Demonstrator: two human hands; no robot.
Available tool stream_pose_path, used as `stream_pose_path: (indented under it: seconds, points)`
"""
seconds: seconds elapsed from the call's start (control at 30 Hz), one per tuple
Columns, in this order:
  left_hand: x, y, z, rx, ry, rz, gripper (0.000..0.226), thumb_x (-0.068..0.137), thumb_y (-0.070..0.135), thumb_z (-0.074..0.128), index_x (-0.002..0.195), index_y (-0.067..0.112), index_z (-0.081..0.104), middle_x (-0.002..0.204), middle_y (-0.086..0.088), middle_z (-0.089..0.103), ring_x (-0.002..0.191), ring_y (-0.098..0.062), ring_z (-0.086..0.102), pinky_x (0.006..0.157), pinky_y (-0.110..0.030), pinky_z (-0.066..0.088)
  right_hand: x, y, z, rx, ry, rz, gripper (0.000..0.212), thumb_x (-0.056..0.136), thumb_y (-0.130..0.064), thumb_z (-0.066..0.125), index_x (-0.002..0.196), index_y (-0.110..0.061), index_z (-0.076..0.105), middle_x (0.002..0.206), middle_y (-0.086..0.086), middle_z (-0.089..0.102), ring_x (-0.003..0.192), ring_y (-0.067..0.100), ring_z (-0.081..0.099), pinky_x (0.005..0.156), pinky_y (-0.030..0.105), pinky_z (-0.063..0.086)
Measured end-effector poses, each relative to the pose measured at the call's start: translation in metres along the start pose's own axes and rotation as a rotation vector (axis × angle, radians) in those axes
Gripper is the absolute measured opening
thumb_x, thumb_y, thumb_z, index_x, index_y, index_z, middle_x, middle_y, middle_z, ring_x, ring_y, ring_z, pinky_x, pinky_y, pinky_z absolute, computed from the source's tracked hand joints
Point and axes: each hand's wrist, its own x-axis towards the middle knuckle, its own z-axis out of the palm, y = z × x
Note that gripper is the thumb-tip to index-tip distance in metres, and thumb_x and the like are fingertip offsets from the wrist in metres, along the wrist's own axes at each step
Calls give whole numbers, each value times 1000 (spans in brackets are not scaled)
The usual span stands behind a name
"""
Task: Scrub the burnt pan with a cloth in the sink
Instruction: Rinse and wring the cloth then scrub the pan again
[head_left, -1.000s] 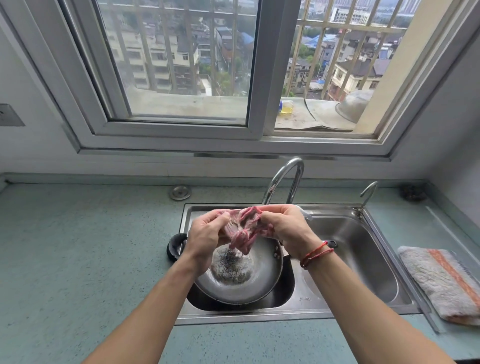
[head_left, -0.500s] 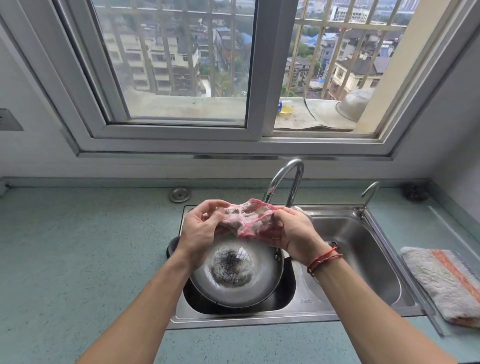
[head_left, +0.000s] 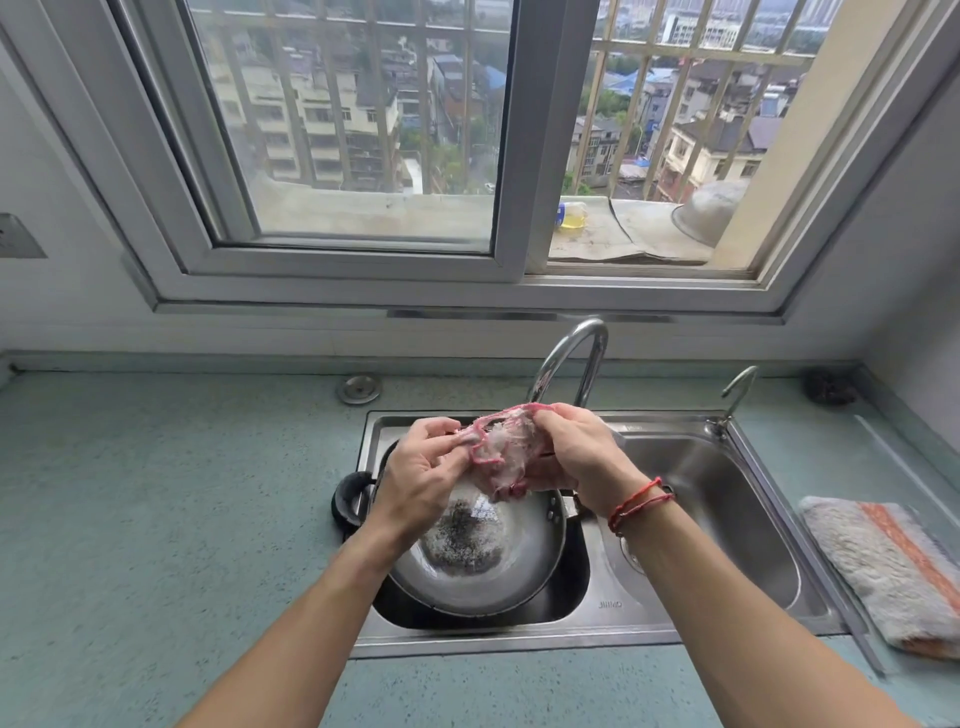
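On my right, a folded towel (head_left: 888, 571) with an orange stripe lies on the counter (head_left: 156, 519). A bottle (head_left: 572, 214) and an upturned bowl (head_left: 709, 215) sit on the ledge outside my window (head_left: 511, 156).

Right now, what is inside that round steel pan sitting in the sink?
A dark burnt patch covers the round steel pan's bottom. Both hands hold a pink cloth above it, hiding its far side.

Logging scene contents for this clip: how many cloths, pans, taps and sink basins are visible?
Cloths: 2, pink in both hands, striped on counter
Pans: 1
Taps: 2, large, small
Basins: 2, left, right
Total: 7
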Motion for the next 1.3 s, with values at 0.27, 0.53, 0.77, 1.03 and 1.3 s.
stream_pose_path:
  seconds: [0.27, 0.53, 0.77, 1.03, 1.3]
  points:
    - [0, 7, 3, -238, 0, -68, 16, 102, 30, 50, 107, 25, 65, 92, -4, 75, 87, -23, 71, 74, -37, 58, -2, 6, 9, 24, -42, 7, 22, 104, -32, 44, 109, -17, 58, 96, 17, 64, 60, 27, 65, 62, 47, 58]
    - [-6, 18, 7, -242, -182, -118, 48, 72, 51, 82, 105, 21, 66, 92, 0, 76, 84, -19, 73, 77, -35, 58, -13, 9, 12, 34, -272, -170, 31, 95, -21, 63, 126, -16, 61, 116, 15, 69, 78, 18, 68, 61, 29, 57]
    - [1, 15, 5, -729, -15, -353, 11, 83, 0, 65, 93, 1, 70, 79, -16, 69, 70, -25, 66, 68, -35, 56, -8, 11, -2, -129, -183, -362, 31, 87, -21, 73, 118, -18, 65, 85, 6, 73, 70, 8, 66, 65, 23, 50]
    - [7, 16, 12, -1185, -56, -554, 56, 97, 34, 50, 137, -5, 48, 133, -34, 54, 120, -46, 56, 91, -54, 53, -5, 36, -5, -218, -395, -55, 29, 75, -34, 82, 93, -15, 70, 91, 5, 72, 84, 11, 66, 72, 26, 48]
    - [-2, -11, -2, -1049, -48, -588, 37, 72, 33, 79, 96, 10, 65, 88, -10, 66, 85, -28, 64, 90, -51, 51, 14, 22, -14, 229, -389, 40, 12, 89, -1, 52, 85, -12, 55, 78, 15, 61, 68, 31, 62, 77, 54, 52]
